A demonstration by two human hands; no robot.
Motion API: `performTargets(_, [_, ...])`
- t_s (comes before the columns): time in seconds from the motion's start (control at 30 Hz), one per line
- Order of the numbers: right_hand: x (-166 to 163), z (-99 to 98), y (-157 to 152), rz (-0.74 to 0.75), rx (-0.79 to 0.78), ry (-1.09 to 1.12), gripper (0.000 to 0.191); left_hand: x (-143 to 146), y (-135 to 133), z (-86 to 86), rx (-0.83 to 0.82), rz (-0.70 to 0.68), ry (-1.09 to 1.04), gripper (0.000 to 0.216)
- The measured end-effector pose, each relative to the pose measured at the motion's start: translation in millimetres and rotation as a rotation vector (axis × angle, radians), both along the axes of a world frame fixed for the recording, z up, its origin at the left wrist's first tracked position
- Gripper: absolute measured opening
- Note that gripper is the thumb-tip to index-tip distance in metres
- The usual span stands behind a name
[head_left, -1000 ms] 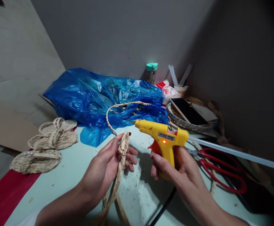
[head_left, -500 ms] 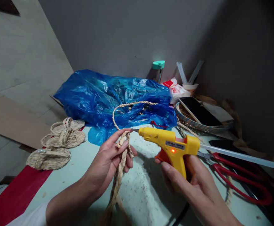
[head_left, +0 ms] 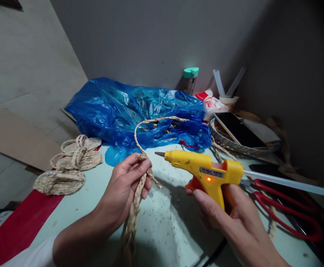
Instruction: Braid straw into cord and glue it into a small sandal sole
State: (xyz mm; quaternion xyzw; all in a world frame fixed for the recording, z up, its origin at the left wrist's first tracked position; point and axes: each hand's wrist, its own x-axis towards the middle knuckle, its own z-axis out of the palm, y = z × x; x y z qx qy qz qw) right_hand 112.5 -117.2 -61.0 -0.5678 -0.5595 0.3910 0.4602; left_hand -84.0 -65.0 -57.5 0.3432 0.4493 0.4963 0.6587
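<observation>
My left hand [head_left: 125, 185] is closed round a braided straw cord [head_left: 135, 207], pinching its folded top end with thumb and fingers. The cord hangs down towards me, and a thinner braid [head_left: 156, 120] loops up from the hand into the blue bag. My right hand [head_left: 234, 218] grips the handle of a yellow hot glue gun [head_left: 206, 172] with its orange light on. A clear glue stick [head_left: 292, 183] juts out of its back. The nozzle points left, a short gap from my left fingers.
A crumpled blue plastic bag [head_left: 128, 111] lies behind the hands on the pale green table [head_left: 167, 226]. Woven straw sandals [head_left: 69, 163] sit at the left. Red-handled scissors [head_left: 287, 215] lie at the right, with a phone [head_left: 239, 129] on a woven tray and a cup of glue sticks [head_left: 228, 98] behind.
The left hand's fingers have curled from fairly open to a pinch on the cord's top. The glue gun drew close to the cord tip, and now sits a little apart.
</observation>
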Motion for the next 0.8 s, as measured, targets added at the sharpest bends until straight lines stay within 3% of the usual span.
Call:
performTargets(0.37, [13,-11.1,-11,0.054,0.198,-0.281,0.024,-1,-1,-2.7,-0.08,-0.043,0.067,0.007])
performTargets(0.57, [20,-21.9,-13,0.079,0.11,-0.229,0.021,-1,-5,2.0,-0.117,-0.083,0.195,0.019])
performTargets(0.8, [28,-30.7,-20,0.114,0.075,-0.213,0.043,-3,-6,5.5,-0.142,-0.09,0.246,0.024])
